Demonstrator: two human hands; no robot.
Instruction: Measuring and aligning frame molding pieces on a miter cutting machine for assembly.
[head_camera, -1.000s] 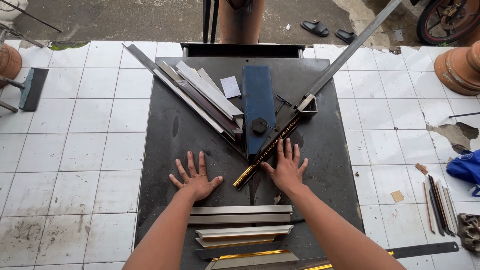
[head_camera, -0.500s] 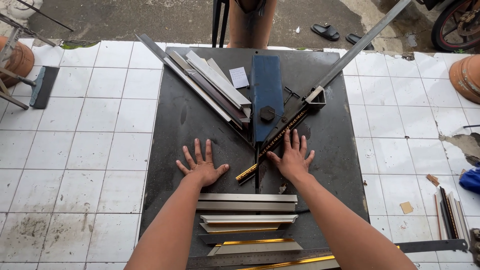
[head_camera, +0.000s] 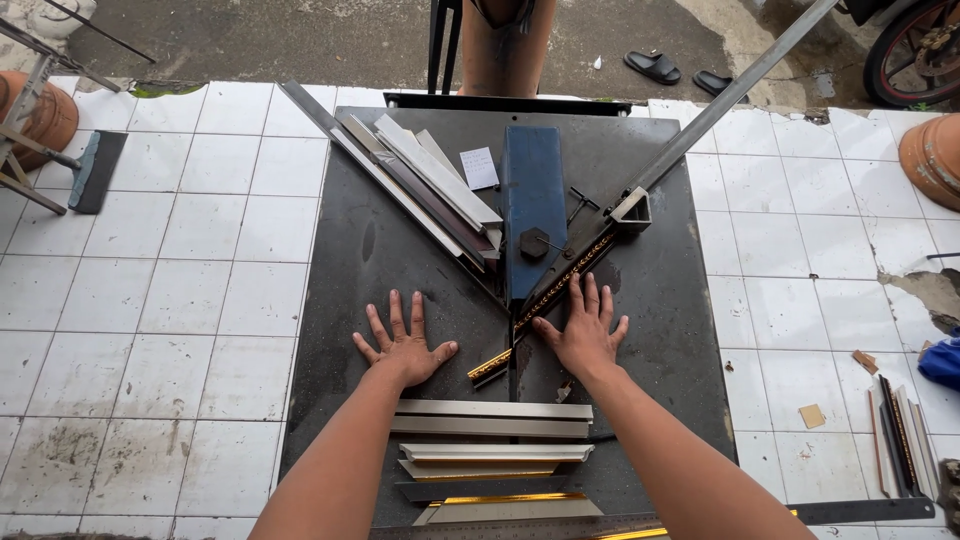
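My left hand (head_camera: 403, 341) lies flat with spread fingers on the black metal table (head_camera: 340, 300), holding nothing. My right hand (head_camera: 582, 331) presses flat beside and on a dark moulding strip with gold ornament (head_camera: 535, 306), which runs diagonally along the right fence (head_camera: 700, 120) toward the blue cutter block (head_camera: 532, 200) at the table's middle. The strip's gold end (head_camera: 488, 367) sticks out between my hands. Near the front edge lie several cut frame pieces (head_camera: 492, 420), grey and gold.
A bundle of long grey and dark moulding strips (head_camera: 425, 185) leans along the left fence, with a small white paper (head_camera: 479, 168) beside it. A person's legs (head_camera: 500, 45) stand behind the table. More moulding pieces (head_camera: 900, 435) lie on the white tiled floor at right; clay pots sit at both sides.
My head has come nearer, so the table looks larger. Both hands stay flat in about the same places; the right hand has shifted slightly along the gold strip.
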